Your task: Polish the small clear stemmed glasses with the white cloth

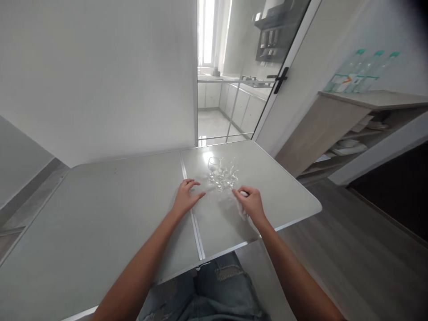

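Here is the left hand (188,197), out over the pale grey, metal-edged desk (127,214), fingers spread and thumb apart, nothing in its grasp. Just beyond its fingertips stands the clear, round-bowled stemmed glass (213,166), upright at the left of a tight bunch of small, clear, stemmed glasses (232,172). They crowd so closely that neither their count nor every point of contact can be read.

Across on the near right of the bunch, the right hand (250,201) is curled, thumb against fingers, around a whitish, soft-looking piece (244,194); part of it shows in the fist, and something pale and crumpled hangs below. Cloth or tissue? Too blurred to call. The thumb tip comes right up to the nearest glass, and whether they touch is impossible to tell.

Now, the handling: these look light, stiff and brittle, slick on the bowls and likely quick to chip if neighbours knock together. The stem, low down near the foot, looks the safest hold, with a gentle pinch and a straight lift. The whitish piece looks limp and forgiving, happy with any loose grip.
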Available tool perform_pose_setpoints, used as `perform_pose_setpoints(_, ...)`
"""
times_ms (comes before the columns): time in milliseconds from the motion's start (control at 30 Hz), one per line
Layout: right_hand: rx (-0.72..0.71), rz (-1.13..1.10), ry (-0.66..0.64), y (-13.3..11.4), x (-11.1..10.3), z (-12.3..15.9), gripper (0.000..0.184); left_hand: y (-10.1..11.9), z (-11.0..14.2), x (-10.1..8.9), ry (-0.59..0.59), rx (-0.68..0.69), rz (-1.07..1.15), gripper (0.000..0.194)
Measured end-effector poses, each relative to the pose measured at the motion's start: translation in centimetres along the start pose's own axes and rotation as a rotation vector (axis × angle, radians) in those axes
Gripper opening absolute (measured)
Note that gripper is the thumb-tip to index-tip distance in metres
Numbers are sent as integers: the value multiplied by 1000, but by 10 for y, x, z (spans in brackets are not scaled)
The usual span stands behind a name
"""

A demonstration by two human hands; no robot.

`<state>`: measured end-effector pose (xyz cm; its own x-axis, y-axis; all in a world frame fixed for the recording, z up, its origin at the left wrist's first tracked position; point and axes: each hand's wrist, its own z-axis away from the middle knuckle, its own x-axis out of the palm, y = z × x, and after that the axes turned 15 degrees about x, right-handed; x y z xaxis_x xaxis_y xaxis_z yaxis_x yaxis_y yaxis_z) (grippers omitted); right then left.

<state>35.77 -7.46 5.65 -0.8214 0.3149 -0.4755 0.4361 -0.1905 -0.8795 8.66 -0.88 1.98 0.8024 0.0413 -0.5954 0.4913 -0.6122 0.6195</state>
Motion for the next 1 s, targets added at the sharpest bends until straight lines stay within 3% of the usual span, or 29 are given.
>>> perform_pose_setpoints(33, 14, 43, 83, 14, -11, -11, 36, 5, -8, 13, -3, -17, 24, 37)
perform_pose_setpoints(100, 19, 119, 123, 35, -25, -36, 34, 13, -23, 39, 17, -35, 16, 40)
perform_pose_setpoints(200, -28, 181, 1, 49, -27, -72, 54, 15, -39, 68, 79, -30, -108, 47)
perform_pose_setpoints(300, -92, 171, -173, 53, -16, -94, 67, 11, -46, 83, 58, -44, -143, 53)
perform_pose_setpoints(433, -151, 101, -267, 56, -1, -108, 64, 8, -51, 93, 16, -56, -132, 55)
perform_pose_setpoints(733, -227, 35, -246, 49, 11, -122, 32, 22, -68, 117, 49, -6, -139, 38)
perform_pose_setpoints(1000, -161, -33, -238, 54, 17, -119, 29, 17, -61, 108, 65, -70, 31, 16)
